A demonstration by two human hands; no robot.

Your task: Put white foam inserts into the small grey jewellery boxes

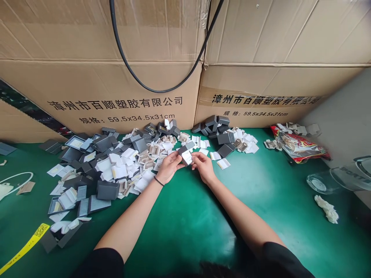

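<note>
Between my hands, above the green tabletop, is a small dark grey gift box (189,146) with its lid tilted up. My left hand (168,166) is closed around the box's left side. A white insert card (187,157) shows at the box's opening. At that card's right edge, my right hand (203,166) pinches with thumb and fingers. Just left of my left hand lies a heap of loose white inserts (120,170), mixed with dark grey boxes (108,190). Beyond my right hand is a smaller group of dark boxes (226,138) beside white and brownish inserts (246,141).
Tall cardboard cartons (130,85) wall off the back, and a black cable (162,91) hangs before them. To the right are a red snack bag (301,148), a clear cup (336,179) and crumpled tissue (327,209). A yellow strip (26,247) lies at front left on the green table (185,220).
</note>
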